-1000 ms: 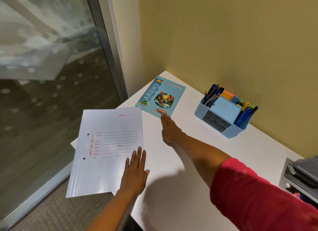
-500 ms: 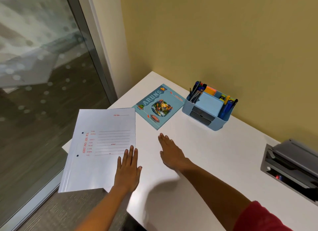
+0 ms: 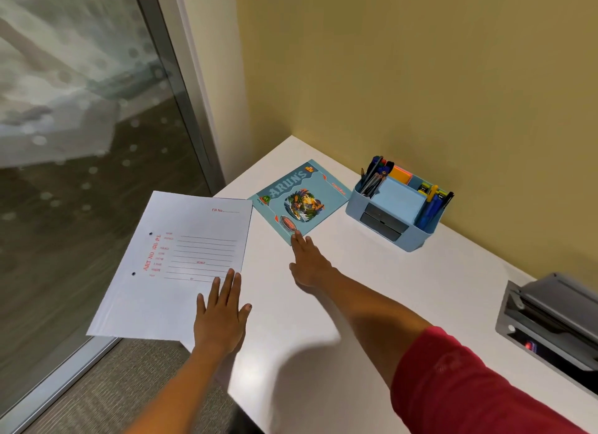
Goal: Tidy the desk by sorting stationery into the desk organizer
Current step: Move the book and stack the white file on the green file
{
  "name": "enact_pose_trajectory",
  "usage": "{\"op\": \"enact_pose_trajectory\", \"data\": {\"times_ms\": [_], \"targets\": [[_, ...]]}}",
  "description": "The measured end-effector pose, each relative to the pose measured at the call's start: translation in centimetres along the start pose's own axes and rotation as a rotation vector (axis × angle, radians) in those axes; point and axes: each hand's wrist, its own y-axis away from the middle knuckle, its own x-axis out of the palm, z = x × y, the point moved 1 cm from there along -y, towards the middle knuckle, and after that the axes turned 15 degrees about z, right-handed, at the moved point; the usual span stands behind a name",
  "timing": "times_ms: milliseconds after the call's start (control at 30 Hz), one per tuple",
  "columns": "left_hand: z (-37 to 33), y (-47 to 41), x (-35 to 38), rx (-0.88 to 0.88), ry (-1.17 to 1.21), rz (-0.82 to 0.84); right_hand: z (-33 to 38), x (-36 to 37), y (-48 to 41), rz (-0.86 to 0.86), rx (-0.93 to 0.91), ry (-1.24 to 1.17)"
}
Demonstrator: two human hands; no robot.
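A light blue desk organizer [image 3: 411, 236] stands by the yellow wall, filled with pens, markers and sticky notes. To its left a blue notebook [image 3: 301, 200] lies flat on the white desk [image 3: 388, 304]. My right hand [image 3: 309, 262] stretches flat across the desk, its fingertips touching the notebook's near corner. My left hand [image 3: 220, 317] rests flat, fingers straight, on the near corner of a white file folder [image 3: 174, 265] with red print. The folder hangs over the desk's left edge.
A grey paper tray [image 3: 550, 317] sits at the desk's right side. A glass partition with a metal frame [image 3: 181, 87] runs along the left. Grey carpet [image 3: 106, 385] shows below the desk's near-left edge.
My right hand drew back from the notebook to the bare desk, then reached forward again to touch its near corner. My left hand has stayed on the folder.
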Motion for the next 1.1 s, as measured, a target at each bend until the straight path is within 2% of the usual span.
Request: {"op": "enact_pose_trajectory", "data": {"times_ms": [200, 500, 567, 667, 767, 833, 933, 1000, 1100], "targets": [[1.0, -0.1, -0.9, -0.089, 0.045, 0.025, -0.8, 1.0, 0.3, -0.022, -0.010, -0.013], [0.7, -0.4, -1.6, -0.076, 0.138, 0.026, -4.3, 6.6, 5.3, -0.107, -0.123, -0.003], [0.5, -0.5, -1.8, -0.059, 0.220, -0.035, -5.2, 7.8, 7.2, -0.138, -0.163, -0.009], [-0.4, -0.4, -1.7, 0.047, 0.484, -0.175, -6.4, 9.5, 9.9, -0.173, -0.209, -0.046], [-2.2, 0.6, -0.8, 0.058, 0.531, -0.156, -7.3, 11.8, 11.8, -0.222, -0.220, -0.086], [-4.0, 1.4, -0.3, 0.087, 0.545, -0.149, -7.5, 13.1, 13.3, -0.359, -0.207, -0.065], [-6.7, 3.0, 0.3, 0.145, 0.680, -0.151, -6.8, 14.8, 14.8, -0.676, -0.179, -0.017], [-7.8, 3.9, 0.4, 0.078, 0.781, -0.142, -6.0, 15.4, 15.7, -0.814, -0.112, -0.067], [-8.5, 4.6, 0.8, -0.043, 0.860, -0.052, -5.5, 16.0, 16.0, -0.911, 0.066, -0.509]]}}
